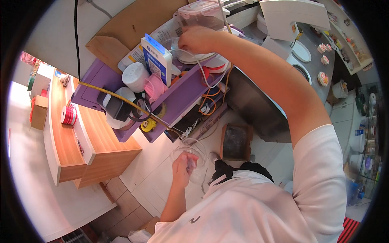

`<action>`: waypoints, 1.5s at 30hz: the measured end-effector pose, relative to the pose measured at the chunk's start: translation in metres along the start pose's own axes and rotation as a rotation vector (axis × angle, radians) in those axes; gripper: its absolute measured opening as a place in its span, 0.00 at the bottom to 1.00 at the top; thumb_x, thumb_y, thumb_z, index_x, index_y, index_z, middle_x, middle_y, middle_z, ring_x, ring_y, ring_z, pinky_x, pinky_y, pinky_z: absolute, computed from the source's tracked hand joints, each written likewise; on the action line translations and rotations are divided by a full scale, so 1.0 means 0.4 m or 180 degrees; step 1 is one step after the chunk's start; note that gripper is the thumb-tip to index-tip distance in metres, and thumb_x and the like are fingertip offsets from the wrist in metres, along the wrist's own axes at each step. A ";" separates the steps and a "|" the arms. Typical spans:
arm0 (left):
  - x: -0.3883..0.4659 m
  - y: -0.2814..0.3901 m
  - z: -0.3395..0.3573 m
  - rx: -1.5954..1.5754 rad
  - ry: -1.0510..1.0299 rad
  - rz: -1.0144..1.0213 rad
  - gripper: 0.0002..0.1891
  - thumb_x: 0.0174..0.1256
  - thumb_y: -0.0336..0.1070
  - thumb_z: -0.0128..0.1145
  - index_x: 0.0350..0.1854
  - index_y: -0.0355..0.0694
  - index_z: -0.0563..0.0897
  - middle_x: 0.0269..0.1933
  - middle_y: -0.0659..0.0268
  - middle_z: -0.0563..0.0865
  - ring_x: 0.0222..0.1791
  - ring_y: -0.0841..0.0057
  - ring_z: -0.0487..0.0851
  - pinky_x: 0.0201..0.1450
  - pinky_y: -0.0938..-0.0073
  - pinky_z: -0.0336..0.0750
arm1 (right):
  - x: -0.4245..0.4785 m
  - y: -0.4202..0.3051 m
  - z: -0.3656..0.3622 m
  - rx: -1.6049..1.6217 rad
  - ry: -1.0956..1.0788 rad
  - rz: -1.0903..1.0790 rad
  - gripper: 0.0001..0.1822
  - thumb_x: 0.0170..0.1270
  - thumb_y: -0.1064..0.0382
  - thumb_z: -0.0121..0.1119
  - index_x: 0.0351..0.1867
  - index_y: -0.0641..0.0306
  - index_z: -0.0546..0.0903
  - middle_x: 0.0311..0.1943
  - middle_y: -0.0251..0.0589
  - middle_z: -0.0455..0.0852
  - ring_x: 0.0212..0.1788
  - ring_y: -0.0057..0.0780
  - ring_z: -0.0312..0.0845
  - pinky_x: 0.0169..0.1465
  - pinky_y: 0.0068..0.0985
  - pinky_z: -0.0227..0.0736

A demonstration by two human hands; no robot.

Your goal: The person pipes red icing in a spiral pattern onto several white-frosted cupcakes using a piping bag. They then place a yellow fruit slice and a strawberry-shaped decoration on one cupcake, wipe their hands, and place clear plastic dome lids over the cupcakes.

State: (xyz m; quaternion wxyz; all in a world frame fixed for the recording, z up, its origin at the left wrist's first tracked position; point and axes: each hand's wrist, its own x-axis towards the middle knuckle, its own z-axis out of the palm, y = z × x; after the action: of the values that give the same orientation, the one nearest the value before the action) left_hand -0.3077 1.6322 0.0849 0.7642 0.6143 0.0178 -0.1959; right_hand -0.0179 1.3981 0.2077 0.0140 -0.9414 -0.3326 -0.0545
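My left hand holds clear plastic round containers or lids low in front of my body, above the floor; their exact number is hard to tell. My right arm stretches up and across to a cluttered purple shelf. There my right hand has its fingers bent down at a clear plastic item, beside a clear lidded box. Its fingertips are partly hidden, so a firm grip cannot be told. White round lids or plates lie just below that hand.
On the shelf stand a payment-code stand, a white cylinder, a pink item and a yellow tape measure. Cables hang around its edge. A wooden counter holds a ribbon spool. An open cardboard box sits on the floor. Decorated cupcakes stand at right.
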 end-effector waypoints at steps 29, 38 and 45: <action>0.002 -0.037 0.219 -0.0564 0.0427 0.0338 0.16 0.67 0.45 0.44 0.33 0.38 0.77 0.26 0.71 0.78 0.22 0.88 0.71 0.23 0.91 0.63 | -0.737 -0.276 -0.131 0.5421 0.2825 0.0311 0.08 0.60 0.73 0.55 0.29 0.66 0.67 0.38 0.54 0.82 0.43 0.32 0.79 0.46 0.26 0.75; -0.061 -0.106 0.818 -0.0186 -0.0112 0.0357 0.14 0.68 0.43 0.42 0.40 0.38 0.76 0.29 0.69 0.77 0.18 0.88 0.68 0.16 0.89 0.56 | -1.374 -0.283 -0.087 0.3992 0.3387 0.1257 0.12 0.49 0.78 0.57 0.27 0.61 0.67 0.32 0.47 0.81 0.34 0.29 0.78 0.37 0.22 0.72; -0.132 -0.258 1.478 0.0357 -0.1602 -0.0105 0.15 0.69 0.40 0.39 0.41 0.37 0.77 0.32 0.67 0.82 0.13 0.92 0.57 0.14 0.89 0.51 | -1.821 -0.296 -0.113 0.2302 0.2953 0.2316 0.14 0.40 0.80 0.59 0.24 0.62 0.68 0.32 0.43 0.72 0.32 0.32 0.75 0.33 0.23 0.70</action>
State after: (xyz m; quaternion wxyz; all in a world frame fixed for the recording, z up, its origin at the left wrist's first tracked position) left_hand -0.5157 1.0701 0.1474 0.7059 0.5873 -0.1738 -0.3557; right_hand -0.6596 1.0325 0.1699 0.4853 -0.8086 0.0475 -0.3291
